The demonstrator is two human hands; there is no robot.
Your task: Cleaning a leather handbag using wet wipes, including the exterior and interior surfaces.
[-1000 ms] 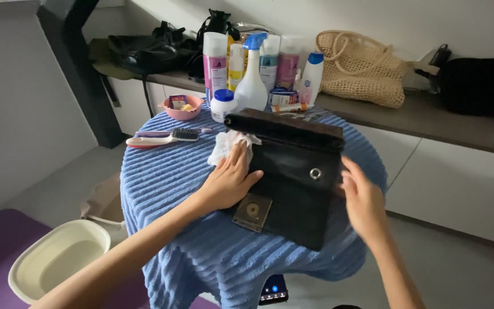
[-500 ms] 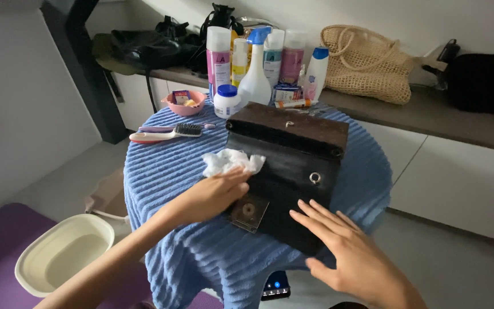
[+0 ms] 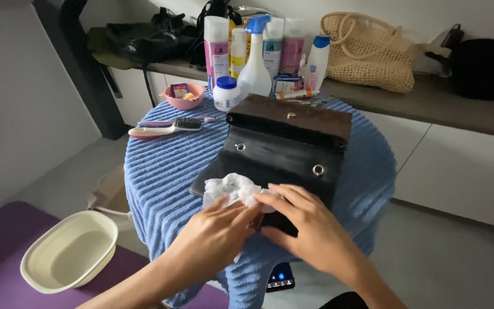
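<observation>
A dark brown leather bag [image 3: 284,146] lies with its flap open on a round table under a blue ribbed cloth [image 3: 167,166]. A crumpled white wipe [image 3: 231,187] rests on the bag's near edge. My left hand [image 3: 215,234] grips the wipe from below. My right hand [image 3: 310,229] lies flat on the bag's near part, its fingertips touching the wipe.
Behind the bag stand a spray bottle [image 3: 255,66], several cans and bottles, a white jar [image 3: 226,93] and a pink bowl [image 3: 182,96]. A brush [image 3: 167,127] lies at the left. A cream basin [image 3: 70,257] sits on the purple floor mat. A woven bag [image 3: 367,51] is on the counter.
The bag has slid toward me. My left hand pulled the wipe down to the bag's near edge, and my right hand moved in from the right to meet it.
</observation>
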